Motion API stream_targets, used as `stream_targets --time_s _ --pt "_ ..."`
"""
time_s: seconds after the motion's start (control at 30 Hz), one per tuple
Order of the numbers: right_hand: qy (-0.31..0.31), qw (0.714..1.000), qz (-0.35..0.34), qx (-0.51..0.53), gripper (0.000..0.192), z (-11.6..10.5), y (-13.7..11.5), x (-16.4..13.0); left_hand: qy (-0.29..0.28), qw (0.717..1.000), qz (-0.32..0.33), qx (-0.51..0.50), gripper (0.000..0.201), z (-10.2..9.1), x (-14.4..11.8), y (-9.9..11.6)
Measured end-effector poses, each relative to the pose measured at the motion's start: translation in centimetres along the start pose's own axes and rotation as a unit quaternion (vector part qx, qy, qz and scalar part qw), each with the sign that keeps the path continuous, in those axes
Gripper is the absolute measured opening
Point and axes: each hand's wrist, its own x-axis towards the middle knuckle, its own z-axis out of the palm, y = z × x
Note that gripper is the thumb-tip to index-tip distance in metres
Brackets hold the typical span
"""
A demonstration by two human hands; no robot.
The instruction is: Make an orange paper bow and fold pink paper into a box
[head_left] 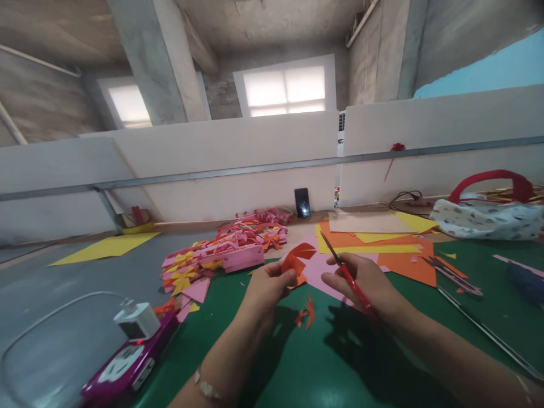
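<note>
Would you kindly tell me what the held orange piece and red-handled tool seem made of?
The orange piece looks like matte paper, perhaps thin card: flexible, folded, without shine. The red-handled tool has a smooth, probably plastic handle, evenly coloured; its slim, tapering dark blade is likely metal.

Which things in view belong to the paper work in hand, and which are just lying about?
Likely part of the job:
orange paper, in the left hand
red-handled scissors, in the right hand
orange scraps
pile of paper pieces
orange sheets

Seemingly just lying about:
phone
purple power strip with white charger
patterned red-handled bag
</note>
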Motion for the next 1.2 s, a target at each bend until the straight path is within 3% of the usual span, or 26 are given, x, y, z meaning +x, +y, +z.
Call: stream_targets --time_s 0.1,0.2,0.43,1.2 --pt "-0.017 0.989 -0.026 -0.144 0.031 0.2 -0.2 -0.6 0.032 0.998 0.014 -0.060 0.014 -0.2 0.2 0.3" --pt "-0.047 0.979 -0.028 -0.197 0.025 0.7 -0.3 -0.9 0.046 0.993 0.005 -0.110 0.008 -0.1 0.1 0.3" --pt "-0.064 0.983 -0.031 -0.172 0.030 1.4 -0.2 -0.8 0.024 0.989 -0.026 -0.142 0.014 0.8 -0.4 -0.1" --pt "-0.066 0.976 -0.048 -0.201 0.039 1.7 0.5 -0.4 -0.001 0.996 -0.043 -0.079 0.015 1.1 -0.6 -0.5"
